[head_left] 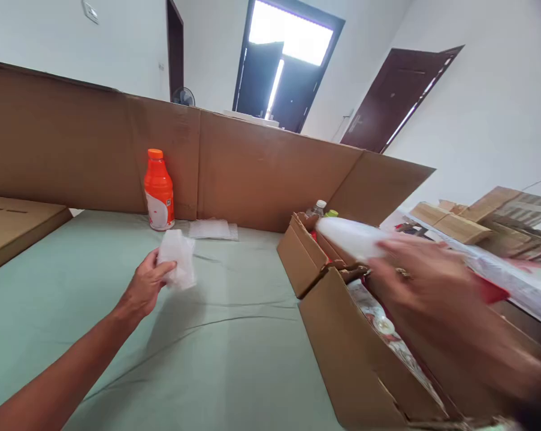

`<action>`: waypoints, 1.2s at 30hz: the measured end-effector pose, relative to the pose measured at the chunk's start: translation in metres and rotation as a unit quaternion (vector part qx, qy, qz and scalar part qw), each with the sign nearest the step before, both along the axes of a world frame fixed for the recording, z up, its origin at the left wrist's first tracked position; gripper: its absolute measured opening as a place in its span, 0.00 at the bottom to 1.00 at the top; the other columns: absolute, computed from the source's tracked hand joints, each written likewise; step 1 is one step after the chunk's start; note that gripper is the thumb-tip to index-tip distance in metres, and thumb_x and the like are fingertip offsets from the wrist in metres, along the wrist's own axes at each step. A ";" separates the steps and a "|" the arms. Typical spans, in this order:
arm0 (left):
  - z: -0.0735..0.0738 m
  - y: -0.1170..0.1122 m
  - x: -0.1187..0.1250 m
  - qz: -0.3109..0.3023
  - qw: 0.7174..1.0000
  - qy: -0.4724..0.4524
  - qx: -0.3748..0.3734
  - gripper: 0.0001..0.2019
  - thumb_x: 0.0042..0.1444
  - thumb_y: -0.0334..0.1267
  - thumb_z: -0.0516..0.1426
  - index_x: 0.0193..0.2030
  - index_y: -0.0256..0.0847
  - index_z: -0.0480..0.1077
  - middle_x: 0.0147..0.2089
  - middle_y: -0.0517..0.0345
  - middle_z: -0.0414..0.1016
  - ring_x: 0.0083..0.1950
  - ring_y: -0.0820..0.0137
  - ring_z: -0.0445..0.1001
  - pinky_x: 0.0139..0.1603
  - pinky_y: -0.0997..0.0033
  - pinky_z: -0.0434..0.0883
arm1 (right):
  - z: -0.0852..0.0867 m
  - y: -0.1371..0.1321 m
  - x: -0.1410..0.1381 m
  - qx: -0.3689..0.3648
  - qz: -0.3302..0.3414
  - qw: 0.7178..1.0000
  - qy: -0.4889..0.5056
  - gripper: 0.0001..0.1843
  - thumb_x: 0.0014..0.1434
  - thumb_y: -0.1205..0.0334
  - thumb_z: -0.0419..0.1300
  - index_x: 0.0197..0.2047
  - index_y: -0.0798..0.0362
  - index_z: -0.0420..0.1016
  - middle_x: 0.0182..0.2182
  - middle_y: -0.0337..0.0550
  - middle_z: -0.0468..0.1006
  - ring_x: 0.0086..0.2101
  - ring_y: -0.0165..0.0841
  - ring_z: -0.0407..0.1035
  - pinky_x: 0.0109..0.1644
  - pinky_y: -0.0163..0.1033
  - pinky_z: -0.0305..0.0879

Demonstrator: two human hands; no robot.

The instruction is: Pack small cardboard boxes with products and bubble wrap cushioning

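Observation:
My left hand [151, 278] pinches a folded piece of bubble wrap [177, 260] above the green-covered table. Farther back, an orange bottle [159, 194] with a white label and orange cap stands upright against the cardboard wall. To its right, flat bubble wrap [212, 230] lies on the cloth. Smeared by motion, my right hand [418, 281] holds a white, elongated, rounded object [348, 236] over the cardboard boxes at the right; its kind is too blurred to tell.
A rear cardboard box [302, 257] has bottle caps showing above its rim. The nearer cardboard box [355, 353] contains clear bottles [384, 326], partly hidden by my right arm. A cardboard wall [270, 170] bounds the table's back. A flat carton [18, 227] lies at left.

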State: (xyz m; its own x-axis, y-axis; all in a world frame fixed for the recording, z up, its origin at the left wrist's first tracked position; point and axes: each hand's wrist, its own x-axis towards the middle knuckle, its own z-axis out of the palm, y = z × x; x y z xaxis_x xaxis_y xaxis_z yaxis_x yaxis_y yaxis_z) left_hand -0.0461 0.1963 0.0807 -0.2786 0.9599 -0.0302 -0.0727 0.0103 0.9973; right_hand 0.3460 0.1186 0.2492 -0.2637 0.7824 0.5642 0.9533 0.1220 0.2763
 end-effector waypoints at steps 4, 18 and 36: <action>0.000 0.068 -0.003 0.045 0.993 0.100 0.037 0.38 0.48 0.46 0.58 0.65 0.33 0.58 0.56 0.41 0.74 0.51 0.58 0.76 0.48 0.60 0.75 | -0.052 0.098 -0.119 -0.082 0.087 0.992 -0.033 0.21 0.63 0.59 0.58 0.56 0.61 0.71 0.61 0.63 0.70 0.62 0.52 0.60 0.61 0.53 0.59; -0.057 0.147 -0.013 -0.156 0.869 0.465 0.061 0.19 0.59 0.40 0.54 0.54 0.34 0.72 0.69 0.43 0.62 0.70 0.37 0.58 0.66 0.37 0.57 | -0.068 0.121 -0.155 -0.357 0.150 0.920 -0.064 0.13 0.64 0.58 0.57 0.43 0.53 0.81 0.46 0.49 0.82 0.46 0.41 0.74 0.53 0.45 0.60; -0.118 0.030 0.016 -0.174 0.765 0.596 0.171 0.22 0.58 0.44 0.50 0.53 0.40 0.75 0.67 0.38 0.67 0.64 0.46 0.69 0.61 0.45 0.68 | -0.033 0.168 0.055 -0.517 -0.153 0.827 0.161 0.13 0.65 0.54 0.62 0.38 0.57 0.76 0.30 0.37 0.77 0.28 0.28 0.71 0.34 0.36 0.69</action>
